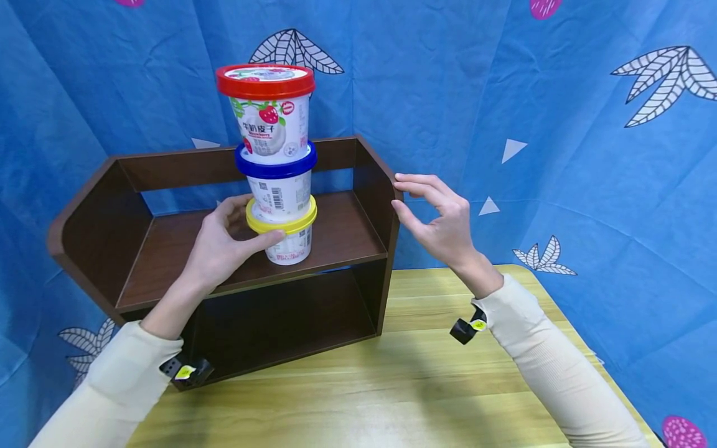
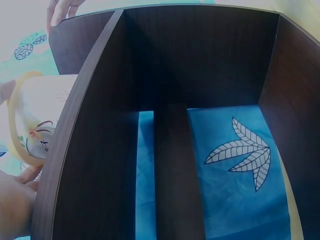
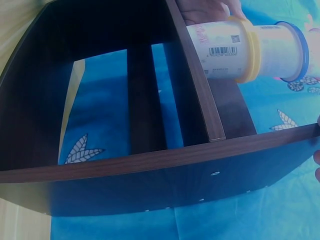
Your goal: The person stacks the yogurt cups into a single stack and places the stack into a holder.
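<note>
Three white tubs are stacked near the front edge of the upper shelf. On top is the red-lidded tub (image 1: 269,124) with strawberries printed on it, then the blue-lidded tub (image 1: 282,193), and lowest the yellow-lidded tub (image 1: 294,247). My left hand (image 1: 218,239) grips the yellow-lidded tub around its lid, thumb in front and fingers reaching behind. The stack looks slightly offset, its top leaning left in the head view. My right hand (image 1: 439,214) is at the shelf's right side panel (image 1: 374,193), relaxed fingertips right at its upper edge, holding no tub.
The dark brown two-tier shelf (image 1: 252,279) stands on a light wooden table (image 1: 358,386). Its lower compartment (image 3: 110,110) has a back crossbar with openings. Behind hangs a blue curtain (image 1: 426,81) with leaf prints. Each wrist carries a black camera.
</note>
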`<act>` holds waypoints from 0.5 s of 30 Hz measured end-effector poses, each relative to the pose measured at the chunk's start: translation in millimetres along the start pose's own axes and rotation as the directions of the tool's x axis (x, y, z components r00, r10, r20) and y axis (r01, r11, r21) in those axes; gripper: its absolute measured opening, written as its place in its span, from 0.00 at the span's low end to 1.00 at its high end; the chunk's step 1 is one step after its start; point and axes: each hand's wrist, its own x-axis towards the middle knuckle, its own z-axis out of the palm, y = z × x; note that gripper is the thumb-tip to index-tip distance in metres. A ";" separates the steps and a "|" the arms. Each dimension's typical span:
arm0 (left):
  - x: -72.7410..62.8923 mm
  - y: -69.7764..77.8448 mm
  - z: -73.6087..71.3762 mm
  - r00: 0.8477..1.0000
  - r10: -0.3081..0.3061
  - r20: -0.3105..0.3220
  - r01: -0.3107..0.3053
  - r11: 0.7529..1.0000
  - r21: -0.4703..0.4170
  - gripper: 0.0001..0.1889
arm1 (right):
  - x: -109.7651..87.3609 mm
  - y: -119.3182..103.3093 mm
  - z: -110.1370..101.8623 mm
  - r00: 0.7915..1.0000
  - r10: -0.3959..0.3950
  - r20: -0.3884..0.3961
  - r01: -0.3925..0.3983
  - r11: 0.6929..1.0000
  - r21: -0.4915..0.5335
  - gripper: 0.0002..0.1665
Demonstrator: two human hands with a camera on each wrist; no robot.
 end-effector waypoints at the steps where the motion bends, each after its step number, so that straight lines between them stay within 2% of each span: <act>1: -0.1 0.2 -0.1 1.000 0.001 0.002 -0.001 1.000 0.000 0.47 | 0.2 -0.3 0.1 1.000 -0.001 -0.001 0.001 1.000 0.002 0.18; 9: -3.4 -0.8 -0.3 1.000 0.021 0.006 -0.021 1.000 -0.003 0.47 | 0.3 -2.1 1.5 1.000 -0.001 -0.010 0.001 1.000 0.019 0.18; 15: -5.3 -2.7 -0.7 0.999 0.039 0.008 -0.038 0.999 -0.017 0.45 | -1.1 -3.1 1.6 0.999 0.030 -0.017 -0.029 0.999 0.039 0.19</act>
